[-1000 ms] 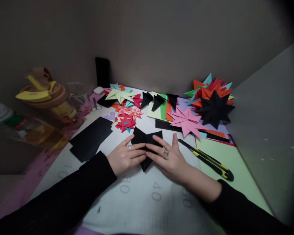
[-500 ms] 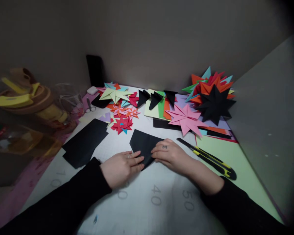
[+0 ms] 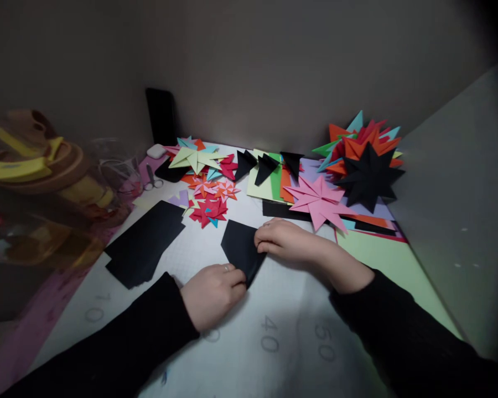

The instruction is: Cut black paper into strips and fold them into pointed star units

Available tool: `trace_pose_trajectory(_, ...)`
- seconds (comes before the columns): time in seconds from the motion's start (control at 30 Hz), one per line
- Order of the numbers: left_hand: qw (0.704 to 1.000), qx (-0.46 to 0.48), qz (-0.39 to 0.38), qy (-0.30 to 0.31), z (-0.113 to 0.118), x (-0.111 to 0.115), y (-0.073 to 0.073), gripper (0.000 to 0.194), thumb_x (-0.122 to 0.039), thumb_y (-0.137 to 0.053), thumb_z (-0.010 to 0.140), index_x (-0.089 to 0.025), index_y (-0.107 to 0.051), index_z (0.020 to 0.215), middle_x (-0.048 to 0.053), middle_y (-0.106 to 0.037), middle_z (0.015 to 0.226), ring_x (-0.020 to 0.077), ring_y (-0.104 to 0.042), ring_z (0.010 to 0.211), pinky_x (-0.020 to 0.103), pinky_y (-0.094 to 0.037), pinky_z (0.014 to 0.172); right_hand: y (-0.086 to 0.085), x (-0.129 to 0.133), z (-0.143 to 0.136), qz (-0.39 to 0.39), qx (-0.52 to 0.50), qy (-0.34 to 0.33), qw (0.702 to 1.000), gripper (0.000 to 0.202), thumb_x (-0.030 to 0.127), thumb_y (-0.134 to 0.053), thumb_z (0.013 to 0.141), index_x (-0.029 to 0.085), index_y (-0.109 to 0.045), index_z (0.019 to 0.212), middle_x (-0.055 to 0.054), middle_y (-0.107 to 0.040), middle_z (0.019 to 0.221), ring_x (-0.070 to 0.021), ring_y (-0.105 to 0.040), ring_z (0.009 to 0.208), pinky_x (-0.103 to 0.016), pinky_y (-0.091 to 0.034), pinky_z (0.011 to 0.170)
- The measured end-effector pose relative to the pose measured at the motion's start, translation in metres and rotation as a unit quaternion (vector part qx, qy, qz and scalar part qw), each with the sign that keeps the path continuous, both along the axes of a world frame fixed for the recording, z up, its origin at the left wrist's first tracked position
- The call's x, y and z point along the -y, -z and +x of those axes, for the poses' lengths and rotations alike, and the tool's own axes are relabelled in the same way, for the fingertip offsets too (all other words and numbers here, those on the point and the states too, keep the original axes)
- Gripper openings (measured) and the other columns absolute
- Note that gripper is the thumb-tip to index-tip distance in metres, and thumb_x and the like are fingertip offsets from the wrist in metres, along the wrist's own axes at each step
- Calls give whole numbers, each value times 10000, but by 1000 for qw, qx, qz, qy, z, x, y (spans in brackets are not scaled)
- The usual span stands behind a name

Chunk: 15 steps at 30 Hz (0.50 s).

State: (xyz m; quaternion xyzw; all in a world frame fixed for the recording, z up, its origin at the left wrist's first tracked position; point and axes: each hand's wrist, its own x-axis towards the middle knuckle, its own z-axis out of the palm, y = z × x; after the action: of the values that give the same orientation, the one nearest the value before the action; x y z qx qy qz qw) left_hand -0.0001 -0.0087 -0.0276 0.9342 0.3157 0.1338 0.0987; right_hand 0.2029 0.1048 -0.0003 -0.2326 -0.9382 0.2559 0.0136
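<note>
A folded piece of black paper (image 3: 237, 244) lies flat on the white gridded mat (image 3: 299, 309), between my two hands. My left hand (image 3: 216, 290) is curled at the paper's lower corner, its fingertips closed on the edge there. My right hand (image 3: 283, 240) pinches the right edge of the same sheet, with thumb and fingers drawn together. Both hands partly cover the paper's edges. Further left on the mat rest more black paper pieces (image 3: 147, 243), overlapping one another.
Folded paper stars, one pink (image 3: 320, 200), one black (image 3: 370, 176) and one red (image 3: 209, 211), sit beyond my hands. Several small black folded pieces (image 3: 266, 166) lie at the back. Scissors (image 3: 151, 176), a phone (image 3: 161, 115) and a brown-lidded cup (image 3: 45, 166) stand left. Green paper (image 3: 377, 254) lies right.
My fingers have curled from lying flat to gripping the paper's edges. My right hand has shifted up slightly, and its forearm now covers the yellow-and-black utility knife.
</note>
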Motion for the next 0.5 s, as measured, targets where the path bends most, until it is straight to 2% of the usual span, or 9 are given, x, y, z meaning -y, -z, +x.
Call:
trace_pose_trajectory(0.07,999,-19,-22,-26,3,-1,-1,233,-108,-392,875,-142,-595,983,73,-631,857,187,-585,757,316,-513,656,-1,-2,-4,7,15,5,1000,143,236,-535,854,179,-615,750,-7,-621,718,-144,-535,711,-269,-354,708)
trace_pose_trajectory(0.2,998,2,-26,-58,5,-2,1,392,-94,-328,892,-128,-425,1270,103,-605,994,203,-575,854,336,-527,687,1,-2,-7,13,22,20,999,116,227,-565,825,180,-614,731,-1,-610,696,-141,-533,704,-260,-352,696)
trace_pose_trajectory(0.5,999,-26,-26,-38,5,-4,3,359,-94,-345,888,-91,-507,1208,113,-595,901,215,-536,802,357,-532,663,9,1,-11,39,48,97,993,129,255,-588,801,184,-595,694,-7,-621,683,-149,-532,685,-250,-325,612)
